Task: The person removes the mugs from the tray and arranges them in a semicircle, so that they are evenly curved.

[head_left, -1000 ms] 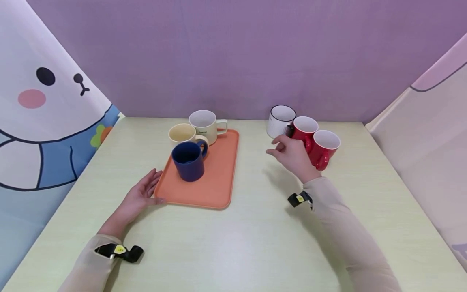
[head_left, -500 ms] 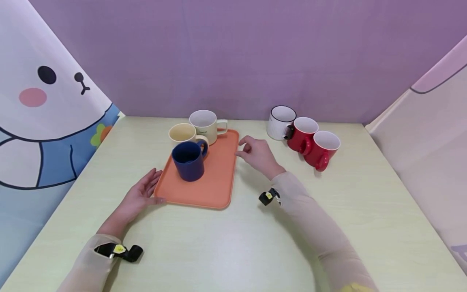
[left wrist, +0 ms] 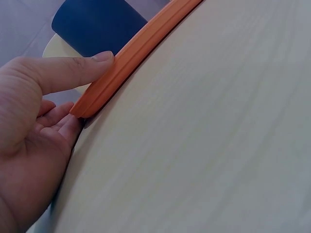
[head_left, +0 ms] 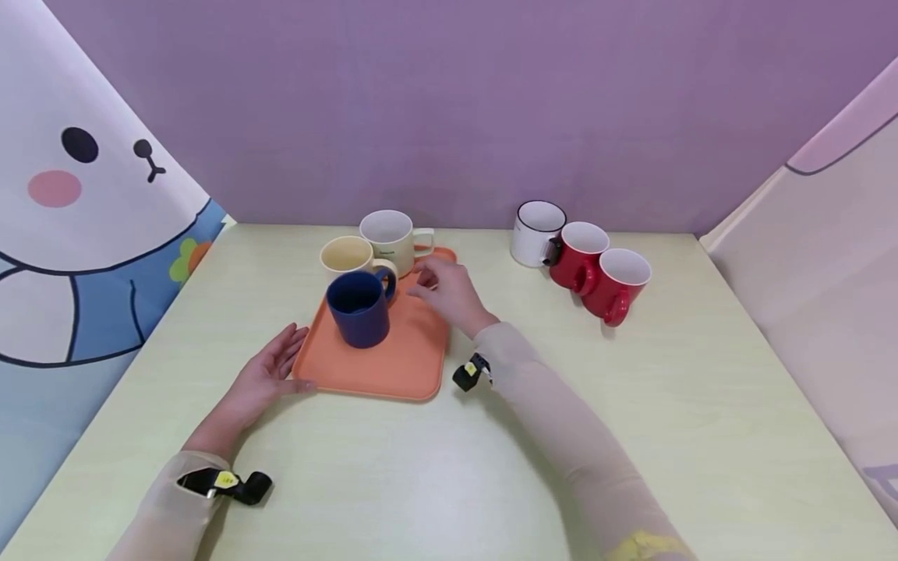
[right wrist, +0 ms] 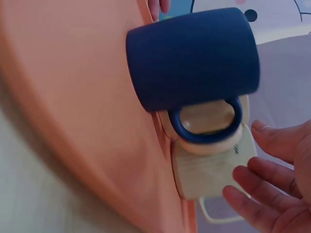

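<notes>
My left hand point(head_left: 265, 380) rests at the near left corner of the orange tray point(head_left: 421, 374). Its straight thumb touches the near rim and its fingers lie along the left side, as the left wrist view shows. My right hand point(head_left: 452, 294) hovers over the tray's right part, holding nothing, with fingers loosely bent and parted from the thumb. A navy mug point(head_left: 360, 312) stands upright on the tray, its handle toward that hand. Behind it are a pale yellow mug point(head_left: 345, 257) and a cream mug point(head_left: 389, 238), close together. In the right wrist view, the fingertips point(right wrist: 234, 194) are near the cream mug.
A white mug point(head_left: 536, 234) with a dark rim stands at the back right of the table point(head_left: 519, 467). Two red mugs, a farther one point(head_left: 578, 253) and a nearer one point(head_left: 617, 280), stand beside it. A purple backdrop point(head_left: 477, 117) rises behind the table.
My right hand has moved left, from beside the white and red mugs to above the tray, empty throughout. The left hand and the mugs have stayed in place.
</notes>
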Demonstrator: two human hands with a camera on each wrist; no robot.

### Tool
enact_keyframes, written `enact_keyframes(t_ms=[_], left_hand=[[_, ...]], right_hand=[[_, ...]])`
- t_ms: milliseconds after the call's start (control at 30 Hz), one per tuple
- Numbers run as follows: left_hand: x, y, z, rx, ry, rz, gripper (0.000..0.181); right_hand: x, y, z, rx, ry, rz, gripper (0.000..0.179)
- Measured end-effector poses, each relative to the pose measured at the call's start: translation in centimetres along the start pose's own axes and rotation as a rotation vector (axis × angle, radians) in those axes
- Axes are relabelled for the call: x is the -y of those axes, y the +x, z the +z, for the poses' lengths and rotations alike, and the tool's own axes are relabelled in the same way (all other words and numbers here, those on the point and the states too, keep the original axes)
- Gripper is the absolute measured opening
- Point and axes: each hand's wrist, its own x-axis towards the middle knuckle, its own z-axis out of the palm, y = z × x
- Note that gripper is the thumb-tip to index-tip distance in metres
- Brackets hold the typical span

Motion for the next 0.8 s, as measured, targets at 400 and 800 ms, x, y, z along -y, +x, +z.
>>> enact_keyframes(t_ms=[400,800], left_hand=[[0.0,-0.1,0.0,-0.006,-0.002,-0.018,0.107],[-0.1,-0.1,0.1,-0.004,0.0,-0.017,0.107]], right_hand=[[0.3,1.6,3.0,0.012,0.13,0.012,0.032],[0.7,2.3,3.1,0.174,0.009,-0.051,0.038]])
